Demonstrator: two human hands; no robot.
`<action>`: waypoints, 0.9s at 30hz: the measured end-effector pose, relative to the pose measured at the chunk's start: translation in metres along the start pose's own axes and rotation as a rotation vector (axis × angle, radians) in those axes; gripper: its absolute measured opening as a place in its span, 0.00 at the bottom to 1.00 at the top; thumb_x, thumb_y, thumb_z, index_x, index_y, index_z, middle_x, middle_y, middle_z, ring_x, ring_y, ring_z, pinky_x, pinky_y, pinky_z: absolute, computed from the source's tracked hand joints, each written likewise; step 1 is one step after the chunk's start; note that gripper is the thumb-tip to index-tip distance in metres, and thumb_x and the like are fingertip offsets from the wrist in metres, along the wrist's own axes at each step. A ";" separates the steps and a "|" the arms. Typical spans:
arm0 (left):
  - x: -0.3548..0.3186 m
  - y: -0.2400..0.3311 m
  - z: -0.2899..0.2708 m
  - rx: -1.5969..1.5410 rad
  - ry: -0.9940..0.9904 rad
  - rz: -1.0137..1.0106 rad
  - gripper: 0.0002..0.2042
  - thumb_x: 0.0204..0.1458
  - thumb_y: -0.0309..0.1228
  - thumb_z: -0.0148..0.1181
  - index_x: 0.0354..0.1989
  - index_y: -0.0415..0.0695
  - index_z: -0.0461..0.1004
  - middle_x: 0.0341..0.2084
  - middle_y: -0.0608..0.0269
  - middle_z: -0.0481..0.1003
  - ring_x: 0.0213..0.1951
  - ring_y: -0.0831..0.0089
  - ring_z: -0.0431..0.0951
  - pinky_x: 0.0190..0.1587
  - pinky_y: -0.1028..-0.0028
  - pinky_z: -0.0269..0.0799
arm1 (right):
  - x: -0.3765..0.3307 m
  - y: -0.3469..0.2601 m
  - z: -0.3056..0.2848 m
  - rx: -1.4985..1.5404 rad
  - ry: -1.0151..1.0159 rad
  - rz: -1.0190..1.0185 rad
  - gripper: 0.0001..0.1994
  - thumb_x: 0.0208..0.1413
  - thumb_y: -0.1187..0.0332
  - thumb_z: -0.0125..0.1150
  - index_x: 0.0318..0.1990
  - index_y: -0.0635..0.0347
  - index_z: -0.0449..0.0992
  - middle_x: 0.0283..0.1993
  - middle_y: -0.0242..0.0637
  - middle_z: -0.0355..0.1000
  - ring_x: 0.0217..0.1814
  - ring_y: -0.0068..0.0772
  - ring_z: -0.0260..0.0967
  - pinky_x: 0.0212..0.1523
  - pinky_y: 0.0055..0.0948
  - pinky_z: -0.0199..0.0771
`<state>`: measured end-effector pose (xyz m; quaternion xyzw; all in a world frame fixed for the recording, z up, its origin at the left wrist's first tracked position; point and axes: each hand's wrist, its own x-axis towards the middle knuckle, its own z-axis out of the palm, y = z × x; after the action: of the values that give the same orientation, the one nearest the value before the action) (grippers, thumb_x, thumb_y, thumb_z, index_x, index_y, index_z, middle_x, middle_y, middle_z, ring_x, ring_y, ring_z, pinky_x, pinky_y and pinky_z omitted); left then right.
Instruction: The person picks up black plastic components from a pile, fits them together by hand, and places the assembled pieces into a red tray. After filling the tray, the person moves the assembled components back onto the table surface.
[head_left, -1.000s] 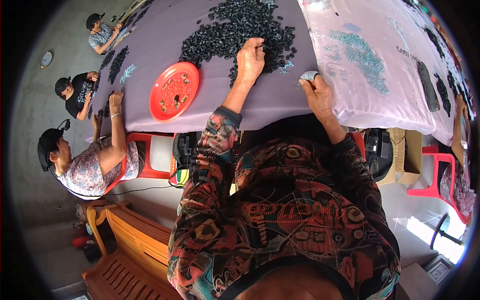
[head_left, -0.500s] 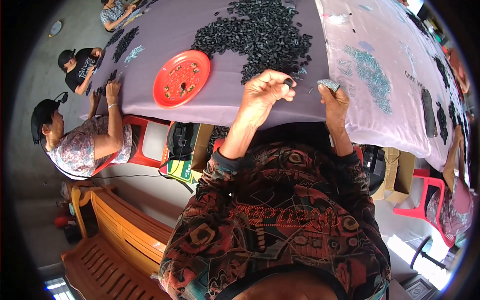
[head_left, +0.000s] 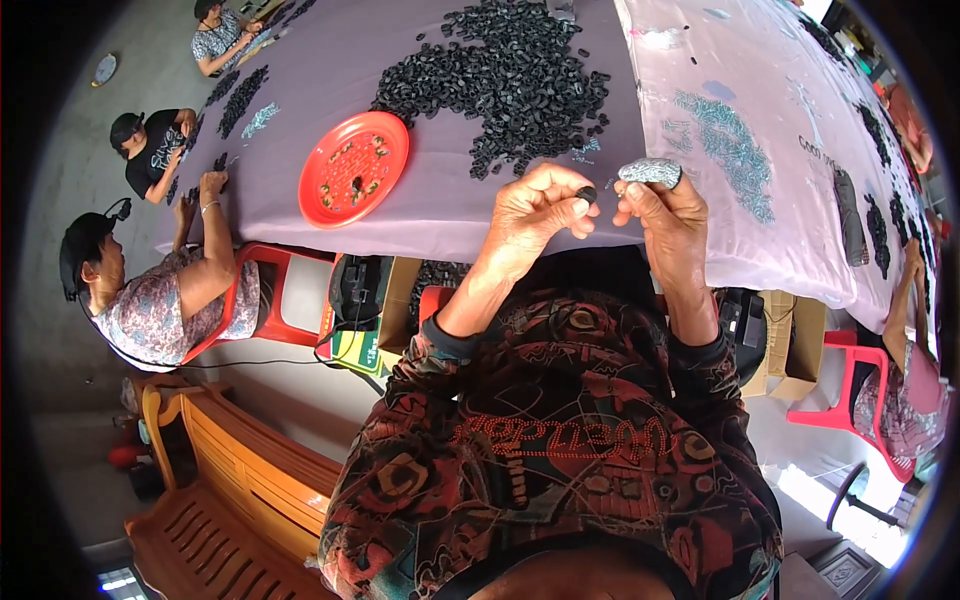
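Head view: little black piece (head_left: 588, 194) pinched in left hand (head_left: 533, 212)
Sits just left of the right hand (head_left: 670, 215), not touching. Long axis? Too tiny. Can't tell if right grip's holding anything.

Left forearm (head_left: 482, 294) and right forearm (head_left: 691, 303) extend forward and converge. Left hand (head_left: 535, 213): directed rightward, thumb and index finger pinched, other fingers curled. Right hand (head_left: 675, 220): fingers bent leftward, thumb beside the index finger. Fingertips face each other, near but apart.
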<state>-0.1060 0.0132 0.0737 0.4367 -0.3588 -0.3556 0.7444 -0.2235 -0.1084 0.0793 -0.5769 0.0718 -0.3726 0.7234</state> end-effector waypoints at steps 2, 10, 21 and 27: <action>-0.001 -0.002 0.002 0.057 0.002 0.024 0.06 0.49 0.23 0.57 0.34 0.36 0.71 0.25 0.58 0.75 0.24 0.77 0.74 0.29 0.78 0.71 | -0.001 0.000 0.002 -0.003 -0.022 -0.014 0.05 0.51 0.75 0.57 0.37 0.62 0.72 0.29 0.29 0.70 0.26 0.17 0.63 0.27 0.17 0.66; -0.005 -0.006 0.008 0.058 -0.008 -0.020 0.06 0.49 0.23 0.57 0.34 0.36 0.71 0.24 0.59 0.75 0.23 0.79 0.73 0.28 0.79 0.70 | -0.002 0.007 0.003 -0.002 -0.040 0.016 0.06 0.51 0.75 0.57 0.37 0.63 0.72 0.27 0.28 0.68 0.24 0.15 0.61 0.26 0.16 0.63; -0.004 -0.006 0.008 0.077 0.004 -0.020 0.05 0.49 0.21 0.56 0.35 0.35 0.71 0.25 0.58 0.75 0.23 0.78 0.72 0.27 0.79 0.70 | -0.004 0.003 0.004 -0.108 -0.046 -0.015 0.05 0.52 0.77 0.55 0.37 0.63 0.72 0.29 0.30 0.70 0.26 0.18 0.64 0.29 0.19 0.65; -0.004 -0.003 0.009 0.020 -0.033 -0.001 0.06 0.49 0.22 0.57 0.35 0.35 0.71 0.26 0.57 0.75 0.24 0.76 0.74 0.28 0.77 0.71 | -0.002 0.007 0.004 -0.100 -0.014 0.008 0.05 0.51 0.78 0.55 0.36 0.64 0.72 0.28 0.29 0.70 0.25 0.16 0.65 0.27 0.16 0.68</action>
<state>-0.1157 0.0117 0.0732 0.4382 -0.3746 -0.3595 0.7338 -0.2199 -0.1035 0.0741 -0.6145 0.0876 -0.3617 0.6957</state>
